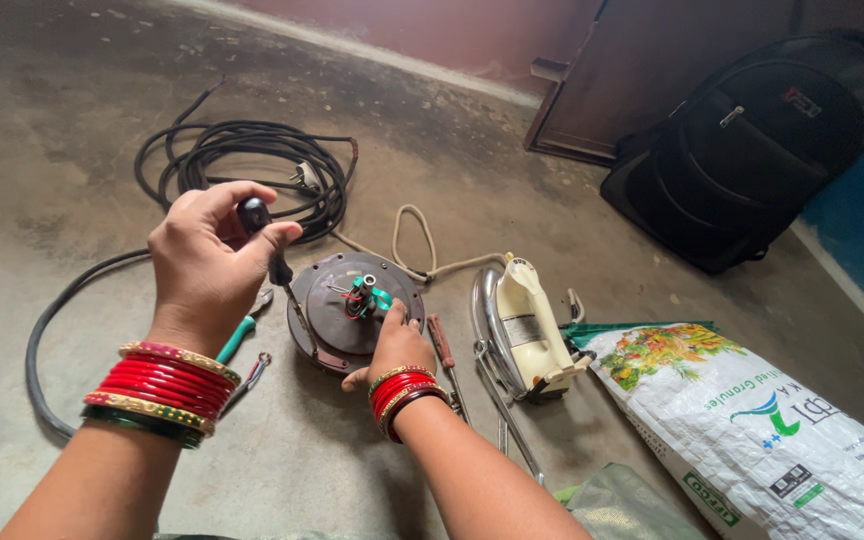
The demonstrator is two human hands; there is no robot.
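Observation:
My left hand [207, 262] grips the black handle of a screwdriver [264, 240], held upright with its shaft pointing down at the left rim of a round dark metal plate [327, 315] on the floor. That plate carries a small green and silver part [364, 296] at its middle. My right hand [397, 345] rests on the plate's near right edge, a finger reaching toward the green part. Both wrists wear red and gold bangles.
Green-handled pliers [242, 335] lie left of the plate. A second screwdriver [444, 355] and an upturned cream electric iron [522, 325] lie to its right. A coiled black cable [252, 165] sits behind, a printed white sack [762, 430] at right, a black backpack [752, 150] far right.

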